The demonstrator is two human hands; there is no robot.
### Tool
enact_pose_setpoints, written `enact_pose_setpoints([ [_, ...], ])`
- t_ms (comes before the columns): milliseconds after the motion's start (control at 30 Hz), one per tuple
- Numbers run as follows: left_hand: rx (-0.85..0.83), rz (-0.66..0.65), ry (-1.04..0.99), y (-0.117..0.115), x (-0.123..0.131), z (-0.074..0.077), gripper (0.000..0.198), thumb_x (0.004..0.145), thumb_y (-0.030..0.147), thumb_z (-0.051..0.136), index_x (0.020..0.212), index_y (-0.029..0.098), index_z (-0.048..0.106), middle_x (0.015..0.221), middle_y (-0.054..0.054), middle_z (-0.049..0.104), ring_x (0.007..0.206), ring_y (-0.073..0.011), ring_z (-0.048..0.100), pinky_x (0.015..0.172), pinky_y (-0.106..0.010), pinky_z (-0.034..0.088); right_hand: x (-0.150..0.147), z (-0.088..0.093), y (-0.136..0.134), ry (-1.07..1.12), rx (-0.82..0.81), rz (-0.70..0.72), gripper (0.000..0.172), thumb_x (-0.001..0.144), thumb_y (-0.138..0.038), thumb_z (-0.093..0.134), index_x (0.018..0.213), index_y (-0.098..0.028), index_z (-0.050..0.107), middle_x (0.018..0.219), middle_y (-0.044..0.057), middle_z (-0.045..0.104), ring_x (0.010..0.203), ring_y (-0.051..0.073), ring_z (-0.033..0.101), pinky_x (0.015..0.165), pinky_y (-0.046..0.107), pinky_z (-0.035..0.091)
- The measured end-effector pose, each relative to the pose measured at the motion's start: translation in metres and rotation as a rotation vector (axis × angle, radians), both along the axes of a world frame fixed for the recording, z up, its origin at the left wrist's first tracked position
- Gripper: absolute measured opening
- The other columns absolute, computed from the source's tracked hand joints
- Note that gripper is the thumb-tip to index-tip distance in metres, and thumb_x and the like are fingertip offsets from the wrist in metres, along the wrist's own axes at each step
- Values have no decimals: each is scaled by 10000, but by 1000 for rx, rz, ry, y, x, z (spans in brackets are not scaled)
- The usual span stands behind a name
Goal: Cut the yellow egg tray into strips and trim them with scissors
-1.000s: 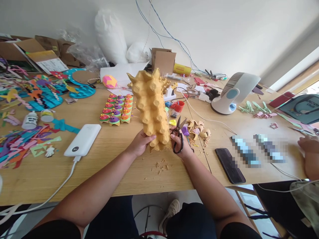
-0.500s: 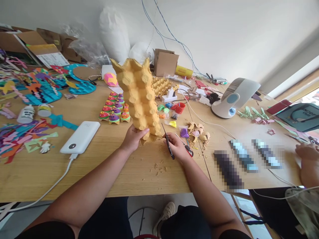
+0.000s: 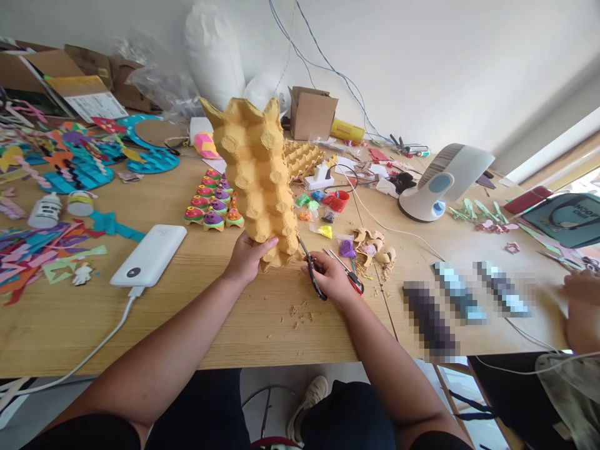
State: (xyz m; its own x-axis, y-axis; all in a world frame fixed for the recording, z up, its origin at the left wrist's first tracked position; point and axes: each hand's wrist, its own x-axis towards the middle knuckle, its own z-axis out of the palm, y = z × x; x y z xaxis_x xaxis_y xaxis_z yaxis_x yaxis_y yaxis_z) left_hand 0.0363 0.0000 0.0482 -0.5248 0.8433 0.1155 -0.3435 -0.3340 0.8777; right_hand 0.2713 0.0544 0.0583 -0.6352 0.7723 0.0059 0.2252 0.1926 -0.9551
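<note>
My left hand [image 3: 247, 255] grips the lower end of a yellow egg carton [image 3: 255, 178], which stands raised above the table with its bumpy side facing me. My right hand [image 3: 329, 275] is closed on black-handled scissors [image 3: 317, 279], whose blades point up beside the carton's lower right edge. Whether the blades touch the carton is hard to tell. Small yellow scraps [image 3: 300, 312] lie on the wood below. To the right of my right hand rests a red and black cutter [image 3: 355, 282], near cut carton cups [image 3: 374, 248].
Painted carton cups [image 3: 214, 203] stand behind my left hand. A white power bank [image 3: 149, 256] with a cable lies left, beside paper strips [image 3: 42, 253]. Clay packets [image 3: 347, 249], a white fan [image 3: 445, 181] and another person's hand [image 3: 584, 294] are to the right.
The carton has shifted slightly left and up with my left hand. The scissors have tilted, and their blades are now nearer the carton's edge and look more parted at the handles.
</note>
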Motion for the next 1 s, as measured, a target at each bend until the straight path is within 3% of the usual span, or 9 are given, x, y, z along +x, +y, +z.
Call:
enact_pose_setpoints([
  [267, -26, 19, 19, -3, 3, 3, 667, 534, 526, 1185, 1045, 233, 872, 1156, -88, 922, 1061, -277, 873, 963, -364, 711, 1, 1, -1, -17, 46, -28, 526, 870, -675, 878, 1125, -218, 826, 859, -11, 635, 766, 179, 533, 717, 318, 411],
  [467, -38, 2, 107, -5, 5, 2, 607, 589, 559, 1154, 1006, 233, 857, 1146, -100, 920, 1074, -308, 872, 973, -407, 714, 2, 0, 1, -87, 99, -34, 484, 871, -689, 873, 1025, -243, 765, 745, -48, 554, 701, 171, 485, 654, 313, 337],
  [667, -32, 2, 104, -6, 7, 4, 606, 586, 561, 1158, 980, 237, 831, 1140, -96, 920, 1066, -302, 875, 974, -399, 716, 5, 4, -1, -165, 196, -34, 390, 948, -649, 823, 941, -269, 736, 754, -15, 625, 724, 202, 543, 661, 328, 351],
  [1000, -25, -5, 123, -8, 10, 6, 604, 608, 565, 1148, 1008, 235, 839, 1132, -107, 911, 1066, -308, 875, 980, -417, 724, 4, -1, 1, -152, 213, -48, 371, 983, -648, 797, 1020, -279, 808, 807, 12, 675, 773, 231, 587, 688, 334, 395],
])
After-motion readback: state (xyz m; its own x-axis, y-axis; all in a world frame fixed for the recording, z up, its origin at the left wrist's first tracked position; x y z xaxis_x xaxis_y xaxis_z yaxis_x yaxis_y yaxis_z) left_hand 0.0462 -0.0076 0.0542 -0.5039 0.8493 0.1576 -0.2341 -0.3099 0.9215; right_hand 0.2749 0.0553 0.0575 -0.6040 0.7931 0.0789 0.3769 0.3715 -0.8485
